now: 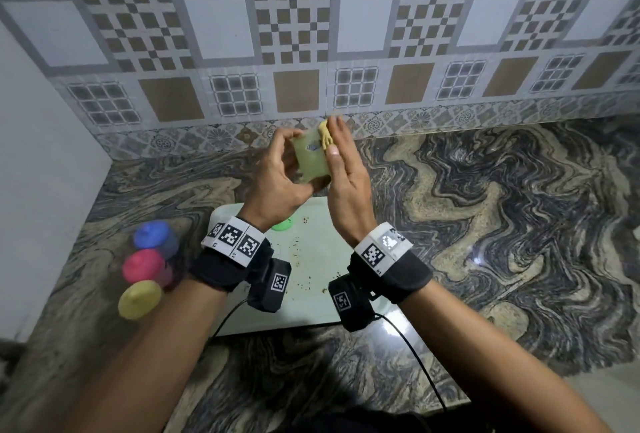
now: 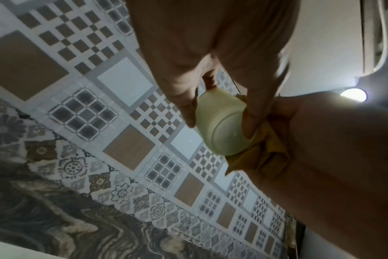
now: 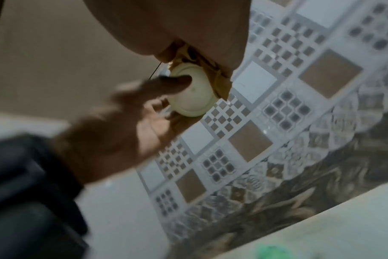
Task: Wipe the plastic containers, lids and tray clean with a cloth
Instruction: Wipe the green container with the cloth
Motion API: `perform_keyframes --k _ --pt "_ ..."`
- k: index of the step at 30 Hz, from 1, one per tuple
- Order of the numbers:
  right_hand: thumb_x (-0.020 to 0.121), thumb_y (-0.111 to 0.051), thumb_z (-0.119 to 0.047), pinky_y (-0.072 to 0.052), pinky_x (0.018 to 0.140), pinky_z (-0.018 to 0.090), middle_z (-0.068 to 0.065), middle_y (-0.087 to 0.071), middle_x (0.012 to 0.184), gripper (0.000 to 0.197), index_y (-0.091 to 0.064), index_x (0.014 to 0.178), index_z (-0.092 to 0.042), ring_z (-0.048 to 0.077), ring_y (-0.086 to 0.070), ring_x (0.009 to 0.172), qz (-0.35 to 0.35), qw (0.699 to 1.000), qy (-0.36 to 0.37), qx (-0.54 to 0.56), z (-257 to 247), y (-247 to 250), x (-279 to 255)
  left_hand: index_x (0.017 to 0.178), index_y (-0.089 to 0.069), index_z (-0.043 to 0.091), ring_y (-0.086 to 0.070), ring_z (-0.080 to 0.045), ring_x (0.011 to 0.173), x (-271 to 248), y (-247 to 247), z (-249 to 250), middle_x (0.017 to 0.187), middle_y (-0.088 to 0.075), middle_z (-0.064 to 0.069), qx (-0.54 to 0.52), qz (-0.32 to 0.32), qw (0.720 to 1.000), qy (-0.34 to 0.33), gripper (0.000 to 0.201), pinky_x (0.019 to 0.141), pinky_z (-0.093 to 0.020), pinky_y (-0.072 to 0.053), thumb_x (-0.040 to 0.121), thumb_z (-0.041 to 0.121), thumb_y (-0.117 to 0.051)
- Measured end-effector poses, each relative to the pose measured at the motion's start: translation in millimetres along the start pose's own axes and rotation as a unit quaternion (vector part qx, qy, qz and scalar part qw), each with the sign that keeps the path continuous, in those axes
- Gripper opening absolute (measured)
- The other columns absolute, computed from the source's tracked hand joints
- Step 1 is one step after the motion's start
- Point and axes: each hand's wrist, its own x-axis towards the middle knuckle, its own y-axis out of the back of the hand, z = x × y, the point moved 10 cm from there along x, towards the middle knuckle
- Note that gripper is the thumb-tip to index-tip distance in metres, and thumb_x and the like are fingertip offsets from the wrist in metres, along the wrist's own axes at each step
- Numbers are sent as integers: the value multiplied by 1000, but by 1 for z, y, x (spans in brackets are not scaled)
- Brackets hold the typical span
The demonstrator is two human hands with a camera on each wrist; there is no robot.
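Head view had you holding a pale green tub (image 1: 310, 159) up above the tray (image 1: 311, 280), near the tiled wall (image 1: 311, 34). Your left hand (image 1: 277, 178) gripped it, fingers curled over the top edge and thumb underneath, with one fingertip on its base in the left wrist view. Your right hand (image 1: 348, 183) lay flat against the tub's side, fingers straight and close together, pressing a folded yellow cloth (image 1: 325, 138) to the plastic. The tub was small, round and smooth, with a ringed base (image 2: 227, 133) and a blue mark on its side; whether anything was inside it could not be told. The cloth was soft and creased, bunched between your palm and the tub (image 2: 266, 154). Below, the tray was a pale, flat, rounded rectangle speckled with dark crumbs, and a green lid (image 1: 284, 225) lay on it, half hidden by your left wrist. To the tray's left on the swirled stone counter (image 1: 485, 207) stood three tubs in a row, with a blue lid (image 1: 152, 233), a pink lid (image 1: 143, 264) and a yellow lid (image 1: 139, 298), blurred; their contents were hidden.
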Motion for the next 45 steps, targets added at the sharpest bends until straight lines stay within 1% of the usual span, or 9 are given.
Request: perform_keyframes --k 4,9,14,20,27,32,37,42,45 --pt "105 -36 -15 -19 122 49 2 -14 163 46 -33 151 -13 14 -12 151 -82 984 112 -112 4 -12 -25 119 -49 18 -68 -23 95 -12 -5 -14 109 -66 -7 59 -10 998 0 65 83 -46 -57 64 21 -82" --pt "106 -34 -21 -26 119 50 -2 -35 156 43 -36 149 -23 13 -27 147 -53 998 5 21 37 6 -37 119 -48 19 -60 -17 114 -35 -18 -35 127 -59 -5 -71 -31 997 30 68 95 -35 -51 64 5 -86" --pt "105 -35 -15 -17 119 20 1 -18 163 43 -37 148 -18 7 -16 149 -96 991 38 -79 40 -2 -57 120 -59 15 -57 -8 111 -43 -14 -32 120 -59 3 126 5 991 -38 68 93 -23 -48 59 21 -89" --pt "104 -36 -5 -14 117 13 4 0 164 55 -15 154 -17 3 -4 150 -138 980 65 -126 45 -1 -74 114 -49 15 -63 2 101 -63 -23 -54 109 -64 16 136 -48 988 47 65 92 -26 -52 61 16 -86" --pt "106 -32 -24 -32 116 50 -10 -36 155 45 -32 149 -36 11 -36 142 -71 995 -67 10 63 7 -69 109 -48 23 -57 -3 116 -63 -30 -61 132 -57 12 48 -78 994 67 63 106 -34 -46 58 20 -84" --pt "106 -38 -18 -22 119 22 -10 -33 154 45 -33 150 -16 1 -25 145 -53 997 -11 -54 57 13 -63 131 -56 24 -54 -8 123 -50 -14 -45 141 -51 3 195 -66 978 19 85 106 -27 -42 56 47 -86" --pt "106 -38 -20 -16 119 19 0 -27 160 48 -28 152 -17 6 -16 149 -52 994 12 -90 50 10 -59 144 -42 34 -67 -4 100 -53 -20 -43 117 -62 4 76 -63 991 91 95 90 -19 -52 64 12 -88" --pt "107 -31 -16 -16 120 23 1 -23 160 46 -27 152 -14 8 -17 149 -63 995 41 -71 38 5 -54 142 -45 27 -69 -19 102 -53 -21 -43 118 -64 -9 -39 -62 991 114 89 91 -36 -56 66 1 -85" --pt "107 -31 -24 -24 118 41 -2 -28 159 46 -28 152 -22 15 -30 144 -54 998 13 -26 40 6 -50 141 -43 20 -65 -18 108 -56 -24 -48 124 -63 -8 -116 -69 981 137 82 95 -41 -52 72 -9 -77"
